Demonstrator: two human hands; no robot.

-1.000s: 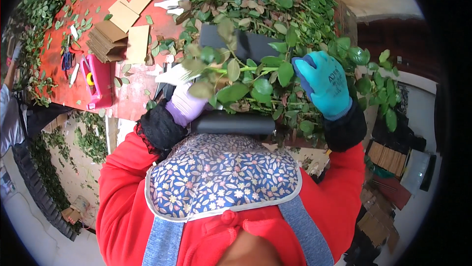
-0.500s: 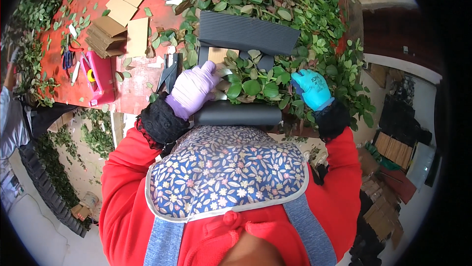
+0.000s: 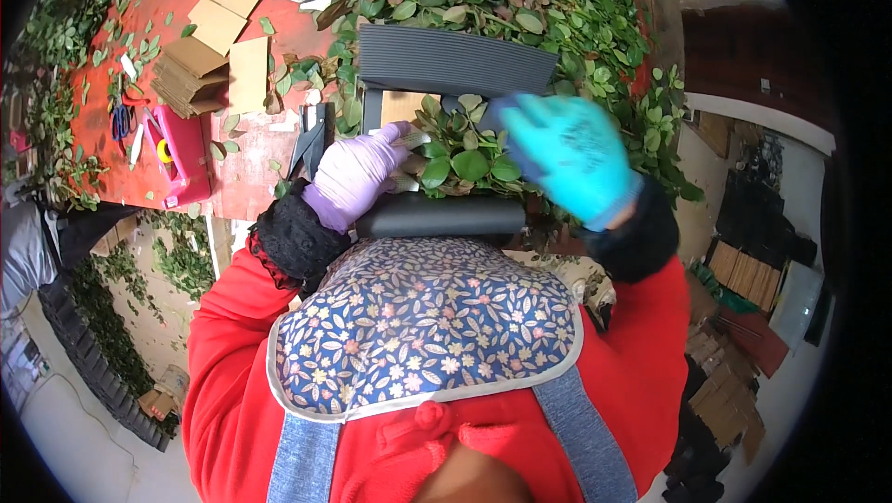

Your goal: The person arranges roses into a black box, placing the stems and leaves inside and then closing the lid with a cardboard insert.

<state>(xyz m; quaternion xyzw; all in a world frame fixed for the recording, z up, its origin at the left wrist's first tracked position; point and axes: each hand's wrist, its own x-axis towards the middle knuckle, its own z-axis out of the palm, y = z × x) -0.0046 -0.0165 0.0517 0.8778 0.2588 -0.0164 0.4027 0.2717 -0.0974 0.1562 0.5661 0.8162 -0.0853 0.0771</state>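
My left hand (image 3: 353,173), in a purple glove, closes round the pale-wrapped stem ends of a bunch of leafy stems (image 3: 471,166). The bunch lies sideways between a black ribbed panel (image 3: 455,59) and a smooth black bar (image 3: 441,217), with its leaves to the right. Over the leafy end hovers my right hand (image 3: 571,155) in a teal glove with a dark palm. Its fingers are stretched out, somewhat blurred, and nothing shows in them. Behind the bunch, a brown cardboard piece (image 3: 407,107) shows below the panel.
Black-handled shears (image 3: 310,139) lie left of my left hand. Farther left are a pink tape dispenser (image 3: 184,159), scissors (image 3: 121,120) and stacked cardboard pieces (image 3: 190,76). A large heap of leafy stems (image 3: 576,29) covers the far right of the red table (image 3: 246,155).
My right hand has risen from the right side of the leaves and moved left over the bunch, its fingers straightening. My left hand keeps its grip on the stem ends.
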